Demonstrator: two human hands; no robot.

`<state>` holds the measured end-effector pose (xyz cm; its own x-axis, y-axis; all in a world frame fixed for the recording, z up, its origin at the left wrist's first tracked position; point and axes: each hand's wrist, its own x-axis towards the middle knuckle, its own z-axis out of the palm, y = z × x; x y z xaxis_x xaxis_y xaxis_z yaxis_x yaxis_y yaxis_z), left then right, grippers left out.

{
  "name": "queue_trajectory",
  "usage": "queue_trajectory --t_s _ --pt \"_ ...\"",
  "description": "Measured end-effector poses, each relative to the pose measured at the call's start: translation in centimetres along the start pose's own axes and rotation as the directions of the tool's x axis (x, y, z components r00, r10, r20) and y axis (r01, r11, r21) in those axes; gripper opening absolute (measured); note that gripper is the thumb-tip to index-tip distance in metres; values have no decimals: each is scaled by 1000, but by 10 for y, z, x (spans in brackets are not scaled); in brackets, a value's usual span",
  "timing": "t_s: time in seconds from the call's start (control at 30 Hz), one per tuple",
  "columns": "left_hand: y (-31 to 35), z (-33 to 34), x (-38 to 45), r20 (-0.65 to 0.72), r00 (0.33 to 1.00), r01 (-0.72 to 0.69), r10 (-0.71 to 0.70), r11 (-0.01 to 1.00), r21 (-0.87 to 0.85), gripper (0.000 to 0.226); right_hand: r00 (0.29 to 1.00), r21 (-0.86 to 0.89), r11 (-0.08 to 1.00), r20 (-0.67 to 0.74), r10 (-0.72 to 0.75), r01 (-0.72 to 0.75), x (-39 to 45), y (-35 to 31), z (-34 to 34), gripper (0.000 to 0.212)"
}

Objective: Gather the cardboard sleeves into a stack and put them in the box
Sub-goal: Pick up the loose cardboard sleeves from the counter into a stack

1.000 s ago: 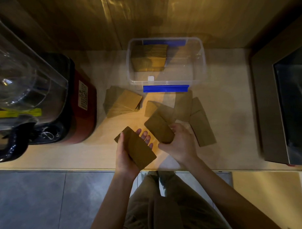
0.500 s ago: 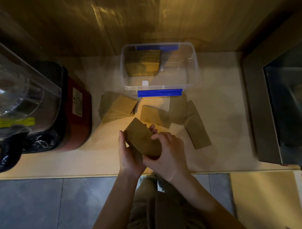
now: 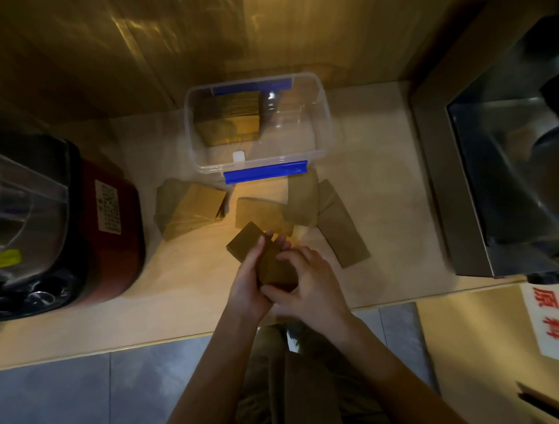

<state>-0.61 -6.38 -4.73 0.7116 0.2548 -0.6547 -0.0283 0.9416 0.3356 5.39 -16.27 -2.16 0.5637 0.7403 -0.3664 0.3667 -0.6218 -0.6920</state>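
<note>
A small stack of brown cardboard sleeves (image 3: 246, 243) is held between both hands above the counter's front. My left hand (image 3: 246, 284) grips its left side and my right hand (image 3: 302, 279) presses on its near right end. Behind them stands a clear plastic box (image 3: 322, 128) with blue clips; a stack of sleeves (image 3: 229, 120) stands in its left half. On the counter lie a fanned pile of sleeves (image 3: 191, 208) at the left and three loose sleeves (image 3: 339, 228) at the right.
A red and black appliance (image 3: 111, 230) with a clear jug fills the counter's left. A steel machine (image 3: 505, 172) stands at the right. A wooden wall rises behind the box. A cardboard carton with a red-lettered label (image 3: 548, 323) sits at the lower right.
My right hand lifted a loose sleeve from the counter and laid it on the stack in my left hand. Both hands now close around the stack.
</note>
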Motion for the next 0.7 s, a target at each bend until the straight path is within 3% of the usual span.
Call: queue_trajectory --t_s 0.1,0.2,0.3,0.5,0.7 --pt "1 8 6 7 1000 30 -30 1000 -6 20 996 159 984 2 87 -86 3 8 -15 34" --pt "2 11 12 -13 999 38 -38 999 -11 21 929 304 926 -221 296 -223 9 35 -34 22" --pt "2 12 14 -9 999 46 -46 999 -7 24 843 183 926 -384 376 -330 13 67 -41 33" --pt "-1 16 13 -52 995 87 -87 996 10 33 862 -114 888 -324 391 -445 18 92 -26 71" --pt "-8 15 12 -81 992 103 -100 994 31 33 878 -238 863 -301 371 -446 21 96 -22 58"
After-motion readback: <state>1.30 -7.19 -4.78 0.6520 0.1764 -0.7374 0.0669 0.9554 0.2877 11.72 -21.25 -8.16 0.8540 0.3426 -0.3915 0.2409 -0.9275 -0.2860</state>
